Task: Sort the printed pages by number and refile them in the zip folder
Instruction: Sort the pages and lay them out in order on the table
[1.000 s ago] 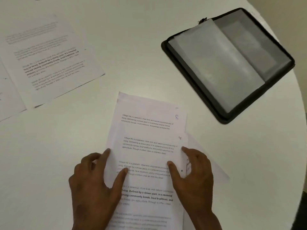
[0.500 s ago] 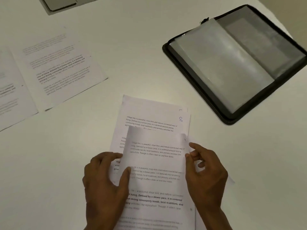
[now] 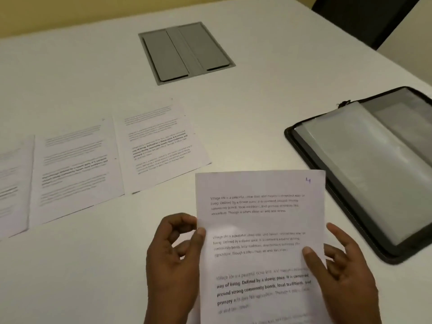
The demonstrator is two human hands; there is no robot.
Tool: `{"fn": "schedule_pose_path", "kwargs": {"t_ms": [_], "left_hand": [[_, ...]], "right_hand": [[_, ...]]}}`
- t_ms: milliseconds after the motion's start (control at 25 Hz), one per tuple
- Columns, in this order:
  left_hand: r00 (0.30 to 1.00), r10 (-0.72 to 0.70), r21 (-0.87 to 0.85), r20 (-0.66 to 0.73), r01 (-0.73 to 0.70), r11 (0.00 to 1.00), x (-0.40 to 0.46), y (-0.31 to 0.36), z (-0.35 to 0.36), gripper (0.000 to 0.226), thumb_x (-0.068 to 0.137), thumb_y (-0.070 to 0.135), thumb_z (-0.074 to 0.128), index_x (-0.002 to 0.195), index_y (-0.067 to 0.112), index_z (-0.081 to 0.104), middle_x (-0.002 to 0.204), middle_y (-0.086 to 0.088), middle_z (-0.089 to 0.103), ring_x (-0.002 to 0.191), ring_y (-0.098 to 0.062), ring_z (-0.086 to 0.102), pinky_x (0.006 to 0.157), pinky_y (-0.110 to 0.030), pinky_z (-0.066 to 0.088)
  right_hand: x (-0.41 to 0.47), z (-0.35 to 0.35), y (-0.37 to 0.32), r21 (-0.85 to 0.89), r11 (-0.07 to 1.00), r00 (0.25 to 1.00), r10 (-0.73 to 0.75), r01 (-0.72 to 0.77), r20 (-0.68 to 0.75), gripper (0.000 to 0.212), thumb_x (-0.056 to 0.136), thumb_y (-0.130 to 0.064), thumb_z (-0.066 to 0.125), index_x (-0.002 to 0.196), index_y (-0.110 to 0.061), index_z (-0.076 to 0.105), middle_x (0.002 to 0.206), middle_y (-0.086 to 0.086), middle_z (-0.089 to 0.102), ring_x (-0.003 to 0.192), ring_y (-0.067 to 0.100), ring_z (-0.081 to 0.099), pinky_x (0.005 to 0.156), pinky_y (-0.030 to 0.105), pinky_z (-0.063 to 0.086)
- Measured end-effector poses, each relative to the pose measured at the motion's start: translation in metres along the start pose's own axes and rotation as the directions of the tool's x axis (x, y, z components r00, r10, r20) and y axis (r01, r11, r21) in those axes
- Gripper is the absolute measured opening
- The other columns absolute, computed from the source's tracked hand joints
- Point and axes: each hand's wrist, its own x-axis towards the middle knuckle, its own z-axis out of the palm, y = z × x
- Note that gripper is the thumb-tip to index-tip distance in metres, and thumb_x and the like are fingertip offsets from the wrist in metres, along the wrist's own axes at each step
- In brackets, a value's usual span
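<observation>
Pinching page 4 (image 3: 259, 220) by its side edges, left hand (image 3: 173, 265) and right hand (image 3: 343, 272) hold it between them, above the table (image 3: 245, 108).

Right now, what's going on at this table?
A person is holding up a printed page marked 4 in its top right corner, left hand pinching its left edge and right hand gripping its right edge. Three more pages lie side by side on the white table to the left. The zip folder lies open on the right, not yet refilled.
</observation>
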Motion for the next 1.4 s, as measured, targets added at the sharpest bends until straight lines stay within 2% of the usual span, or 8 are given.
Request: {"fn": "schedule_pose_path", "kwargs": {"t_ms": [120,240,360,520,720,1000,1240,1400], "left_hand": [[0.999,-0.034,-0.092,-0.013,0.033,0.995,0.038,0.016,0.005,0.013,0.089,0.007,0.07,0.084,0.016,0.062,0.092,0.006,0.073,0.062,-0.012,0.07,0.049,-0.017,0.046],[0.995,0.092,0.064,0.031,-0.094,0.994,0.075,0.027,0.014,0.01,0.091,0.014,0.069,0.089,0.024,0.067,0.088,0.011,0.072,0.061,-0.004,0.066,0.053,-0.017,0.045],[0.917,0.3,0.208,0.263,-0.357,0.911,0.119,0.032,0.022,0.028,0.091,0.029,0.07,0.118,0.031,0.065,0.12,0.017,0.066,0.098,-0.004,0.069,0.076,-0.015,0.053],[0.838,0.387,0.666,0.385,-0.542,0.512,0.199,-0.003,0.019,0.064,0.097,0.059,0.044,0.152,0.026,0.037,0.159,0.005,0.034,0.149,-0.013,0.023,0.121,-0.037,0.023],[0.789,0.349,0.806,0.506,-0.576,0.135,0.233,-0.039,0.002,0.07,0.1,0.06,0.025,0.158,0.02,0.021,0.166,-0.002,0.01,0.153,-0.02,-0.006,0.124,-0.045,-0.001],[0.802,0.342,0.798,0.489,-0.57,0.194,0.232,-0.056,0.002,0.065,0.102,0.059,0.022,0.158,0.028,0.015,0.166,0.005,0.004,0.153,-0.014,-0.005,0.124,-0.044,0.001],[0.798,0.375,0.799,0.472,-0.567,0.201,0.232,-0.055,0.004,0.064,0.1,0.058,0.027,0.155,0.026,0.028,0.165,0.002,0.017,0.153,-0.017,0.007,0.124,-0.045,0.007],[0.785,0.409,0.797,0.465,-0.572,0.193,0.229,-0.052,0.005,0.063,0.099,0.057,0.031,0.152,0.023,0.036,0.162,-0.001,0.026,0.152,-0.02,0.014,0.123,-0.047,0.011]], "right_hand": [[0.012,0.011,-0.012,-0.009,1.0,0.996,-0.029,0.03,0.086,0.058,0.081,-0.002,0.077,0.12,-0.04,0.057,0.08,-0.009,0.077,0.066,0.006,0.072,0.06,0.009,0.052],[0.033,0.021,-0.024,-0.033,0.995,0.993,-0.095,0.097,0.07,0.048,0.083,0.0,0.074,0.109,-0.038,0.062,0.082,-0.004,0.077,0.07,0.007,0.073,0.065,0.017,0.056],[0.066,0.039,-0.047,-0.045,0.989,0.989,-0.139,0.141,0.054,0.038,0.087,-0.008,0.073,0.107,-0.038,0.063,0.09,-0.007,0.076,0.078,0.007,0.073,0.06,0.027,0.06],[0.145,0.066,-0.087,-0.058,0.972,0.974,-0.223,0.226,0.047,0.038,0.089,-0.008,0.072,0.119,-0.028,0.062,0.105,-0.003,0.072,0.089,0.014,0.072,0.07,0.027,0.06],[0.233,0.1,-0.119,-0.195,0.946,0.963,-0.24,0.26,0.121,0.034,0.086,-0.014,0.073,0.114,-0.032,0.066,0.097,0.0,0.074,0.089,0.025,0.072,0.082,0.042,0.059],[0.278,0.146,-0.1,-0.531,0.771,0.933,-0.339,0.351,0.124,0.038,0.088,-0.017,0.068,0.126,-0.018,0.063,0.111,0.01,0.073,0.099,0.029,0.065,0.083,0.027,0.042],[0.237,0.175,-0.069,-0.635,0.511,0.752,-0.636,0.579,0.174,0.044,0.088,-0.037,0.07,0.124,-0.014,0.06,0.127,0.012,0.054,0.115,0.035,0.053,0.097,0.046,0.042],[0.211,0.193,-0.03,-0.639,0.466,0.75,-0.597,0.612,0.284,0.057,0.088,-0.06,0.057,0.127,-0.019,0.063,0.139,0.005,0.055,0.135,0.025,0.045,0.114,0.044,0.031]]}}
